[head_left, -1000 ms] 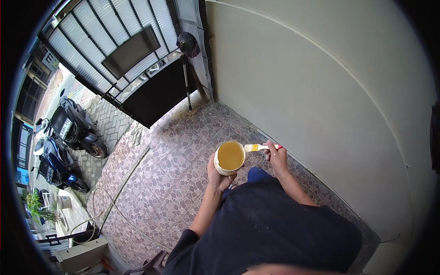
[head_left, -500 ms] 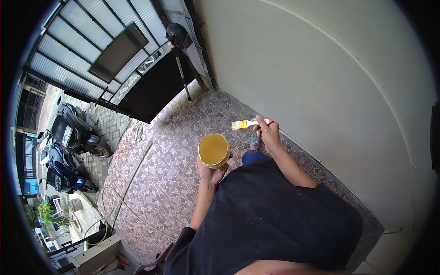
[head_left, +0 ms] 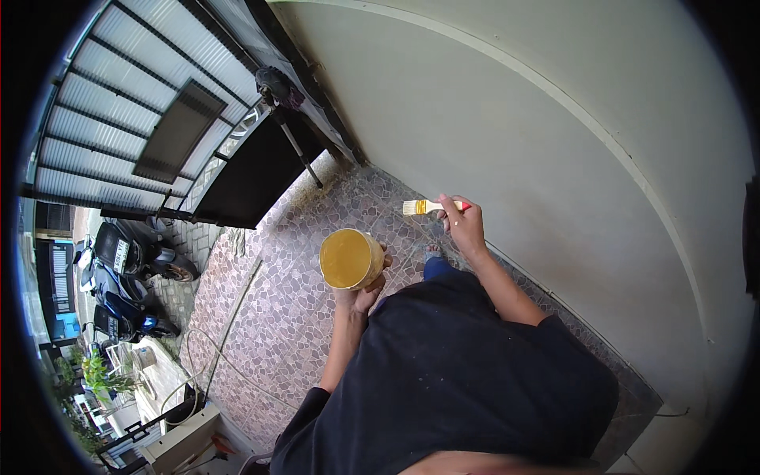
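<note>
My left hand (head_left: pixel 366 291) is wrapped round a round tub (head_left: pixel 349 260) from below and its right side. The inside of the tub looks yellowish; what lies in it I cannot make out. In my right hand (head_left: pixel 463 221) is a flat paintbrush (head_left: pixel 426 207) with pale bristles, a yellow band and a white handle with a red end. The fingers pinch its handle, and the bristles point left, held apart from the tub and up to its right.
A pale wall (head_left: pixel 507 134) rises along the right. Patterned stone-look tiles (head_left: pixel 269 317) cover the floor. A black-framed gate (head_left: pixel 119 103) stands far left, with a long-handled brush (head_left: pixel 297 146) leaning by it. Motorbikes (head_left: pixel 131 253) are parked outside; a thin hose (head_left: pixel 226 360) lies at lower left.
The tub in my left hand has moved a little to the left and its mouth is tilted differently. My right hand with the paintbrush has hardly moved. The whole view has turned slightly.
</note>
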